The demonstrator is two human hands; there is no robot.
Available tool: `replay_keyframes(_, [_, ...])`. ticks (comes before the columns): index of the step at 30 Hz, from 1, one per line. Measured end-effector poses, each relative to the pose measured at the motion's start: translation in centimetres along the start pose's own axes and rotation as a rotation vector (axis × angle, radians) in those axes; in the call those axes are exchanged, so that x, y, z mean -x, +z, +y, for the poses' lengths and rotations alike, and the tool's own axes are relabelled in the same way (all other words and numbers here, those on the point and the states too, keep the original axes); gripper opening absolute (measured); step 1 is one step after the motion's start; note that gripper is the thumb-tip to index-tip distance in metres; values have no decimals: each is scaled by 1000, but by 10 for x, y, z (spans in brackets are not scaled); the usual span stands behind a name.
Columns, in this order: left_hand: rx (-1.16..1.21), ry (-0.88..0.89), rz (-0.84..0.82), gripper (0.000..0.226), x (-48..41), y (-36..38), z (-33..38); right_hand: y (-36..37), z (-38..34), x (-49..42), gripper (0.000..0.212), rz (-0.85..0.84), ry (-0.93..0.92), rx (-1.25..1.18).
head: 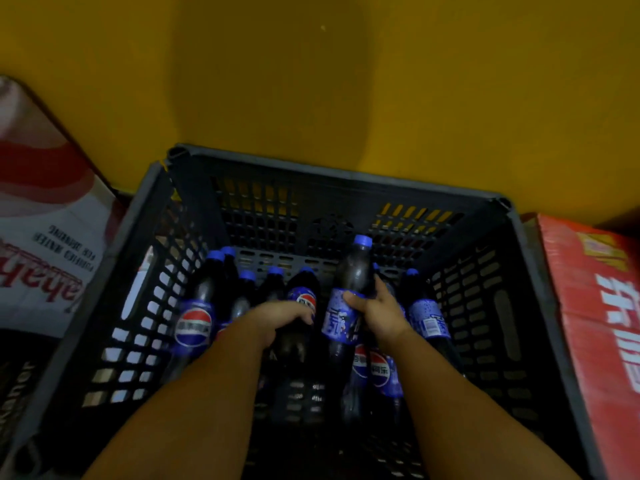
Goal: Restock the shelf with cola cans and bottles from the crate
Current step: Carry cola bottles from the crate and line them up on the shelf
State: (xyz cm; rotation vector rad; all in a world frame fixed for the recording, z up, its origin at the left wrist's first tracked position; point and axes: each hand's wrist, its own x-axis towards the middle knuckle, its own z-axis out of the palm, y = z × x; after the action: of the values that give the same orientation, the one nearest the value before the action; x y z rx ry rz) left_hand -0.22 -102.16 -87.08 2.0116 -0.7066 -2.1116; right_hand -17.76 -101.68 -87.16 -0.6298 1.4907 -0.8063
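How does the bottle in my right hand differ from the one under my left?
The right-hand bottle, gripped by the right hand, is raised above the other bottles; the left-hand bottle, under the left hand, lies low among them. The right-hand bottle's label shows no logo; the left-hand bottle's shows one. Both are dark with blue caps.
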Motion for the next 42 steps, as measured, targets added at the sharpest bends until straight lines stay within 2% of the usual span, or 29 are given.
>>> replay_keyframes(1, [24, -13, -49, 11, 12, -3, 5, -2, -5, 5, 52, -2, 22, -28])
replay_keyframes(3, [63, 21, -111, 11, 35, -10, 14, -7, -14, 12, 34, -20, 92, -111])
replay_keyframes(9, [395, 279, -208, 10, 98, -13, 25, 0, -34, 35, 37, -102, 239, -522])
replay_keyframes(12, [520, 396, -222, 30, 122, -9, 25, 7, -54, 59, 51, -204, 217, -622])
replay_keyframes(15, [601, 404, -202, 44, 149, -11, 28, 12, -78, 95, 74, -319, 255, -542])
replay_keyframes(18, [612, 358, -175, 45, 188, -16, 35, 9, -100, 132, 114, -312, 289, -493])
replay_keyframes(20, [618, 334, -175, 52, 221, -18, 44, 7, -126, 157, 125, -302, 247, -487])
replay_keyframes(24, [605, 331, -211, 56, 294, -20, 71, 10, -190, 211, 102, -307, 208, -568])
replay_keyframes(28, [625, 341, -257, 52, 378, -21, 102, 11, -261, 282, 45, -284, 277, -482])
replay_keyframes(29, [623, 348, -255, 52, 398, -21, 109, 12, -277, 298, 43, -259, 269, -489])
replay_keyframes(30, [623, 359, -254, 54, 420, -22, 116, 12, -291, 312, 52, -228, 235, -498])
replay_keyframes(32, [622, 379, -268, 60, 461, -23, 130, 15, -321, 338, 86, -181, 138, -500])
replay_keyframes(35, [604, 425, -317, 69, 520, -29, 154, 17, -364, 374, 105, -235, 34, -524])
replay_keyframes(39, [535, 522, -363, 75, 585, -39, 182, 27, -410, 424, 98, -312, 40, -408])
replay_keyframes(42, [526, 579, -374, 70, 625, -47, 192, 42, -431, 459, 74, -299, 35, -424])
